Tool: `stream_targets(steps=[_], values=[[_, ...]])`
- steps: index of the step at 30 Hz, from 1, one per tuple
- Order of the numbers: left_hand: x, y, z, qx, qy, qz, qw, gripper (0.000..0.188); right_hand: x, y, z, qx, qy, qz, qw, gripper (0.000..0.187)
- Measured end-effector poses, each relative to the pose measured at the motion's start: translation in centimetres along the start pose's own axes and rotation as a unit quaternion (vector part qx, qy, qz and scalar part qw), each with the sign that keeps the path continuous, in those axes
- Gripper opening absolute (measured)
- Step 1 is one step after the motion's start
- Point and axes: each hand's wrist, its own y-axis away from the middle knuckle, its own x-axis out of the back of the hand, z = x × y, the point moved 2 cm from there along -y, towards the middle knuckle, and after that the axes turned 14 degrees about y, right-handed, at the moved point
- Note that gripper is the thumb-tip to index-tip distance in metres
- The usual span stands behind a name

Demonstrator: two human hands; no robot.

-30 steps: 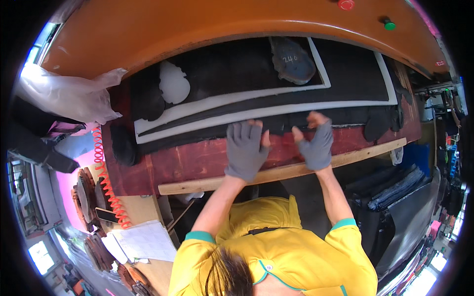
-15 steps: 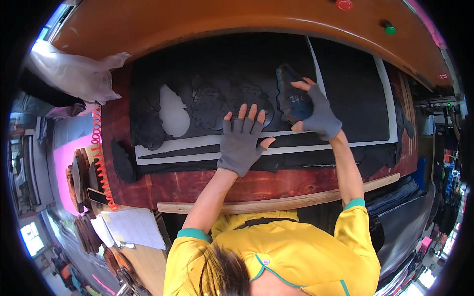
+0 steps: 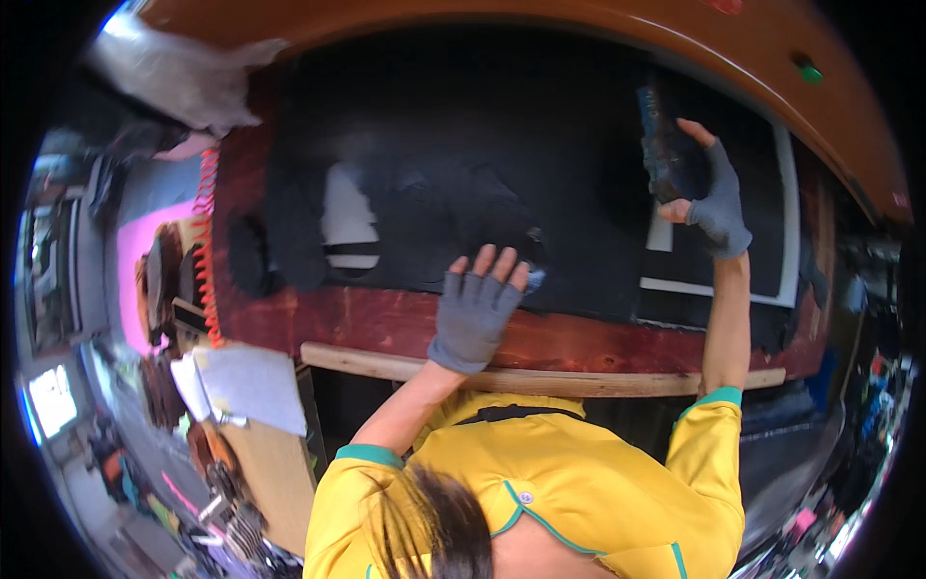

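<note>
My right hand [image 3: 714, 203], in a grey fingerless glove, grips a dark cutting die [image 3: 667, 159] with a worn blue edge, thumb and fingers on its right side. The die is over the right part of the black sheet material [image 3: 559, 106]. Wearing a matching glove, my left hand [image 3: 475, 314] lies with fingers stretched out at the sheet's near edge. A pale cut-out hole [image 3: 347, 207] shows in the sheet to the left. Blurred cut outlines lie between that hole and my left hand. White strips [image 3: 719, 291] show under the sheet at the right.
A dark red board [image 3: 386, 318] carries the sheet, with a wooden rail [image 3: 540, 382] along its front. The orange machine beam [image 3: 463, 14] with a green button [image 3: 808, 70] spans the far side. At left are a red coiled hose [image 3: 204, 241], papers [image 3: 246, 391] and a clear plastic bag [image 3: 183, 77].
My right hand has carried the die to the right. The black sheet has come nearer, covering most of the front white strips, and my left hand has moved slightly nearer.
</note>
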Motion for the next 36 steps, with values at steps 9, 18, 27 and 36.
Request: stream_targets(steps=[9, 18, 27, 36], values=[[3.3, 6.5, -2.4, 0.372, 0.254, 0.412, 0.792, 0.049, -2.6, -4.6, 2.5, 0.053, 0.218, -0.011, 0.974, 0.099], [8.5, 10.2, -15.4, 0.307, 0.685, 0.599, 0.277, 0.039, -21.5, -0.5, -12.6, 0.496, 0.194, -0.103, 0.840, 0.049], [8.6, 10.2, -16.2, 0.395, 0.685, 0.553, 0.263, 0.031, -36.6, -0.9, -18.0, 0.492, 0.099, -0.101, 0.859, 0.021], [7.8, 9.3, -16.0, 0.332, 0.708, 0.559, 0.275, 0.030, -35.8, -2.8, -20.8, 0.578, 0.194, -0.011, 0.792, 0.024]])
